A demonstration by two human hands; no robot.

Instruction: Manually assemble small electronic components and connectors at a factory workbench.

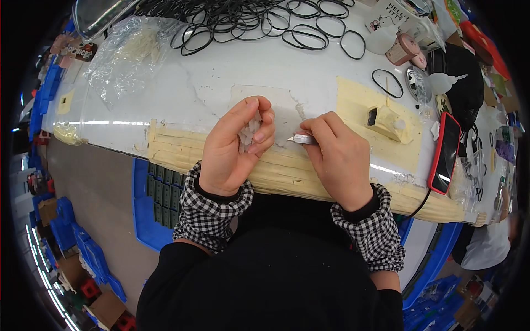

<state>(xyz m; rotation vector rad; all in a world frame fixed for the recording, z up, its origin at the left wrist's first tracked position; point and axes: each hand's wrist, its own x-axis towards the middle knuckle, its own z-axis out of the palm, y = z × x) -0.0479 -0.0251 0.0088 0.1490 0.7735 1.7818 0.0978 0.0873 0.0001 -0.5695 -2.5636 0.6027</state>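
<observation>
My left hand (236, 144) is curled around a cluster of small translucent white plastic pieces (249, 131), held just above the white table (221, 83). My right hand (337, 157) grips a small metal blade tool (302, 139) whose tip points left toward those pieces, a short gap away. Both wrists wear black-and-white checked sleeve covers. The hands hover over the table's front edge, which is wrapped in yellowish masking tape (176, 149).
Several black rubber rings (259, 22) lie at the table's far side. A clear plastic bag (124, 55) sits at the left. A red-cased phone (445, 153) with a cable lies at the right, near bottles and a pink tape roll (402, 49). Blue bins (144, 215) stand below.
</observation>
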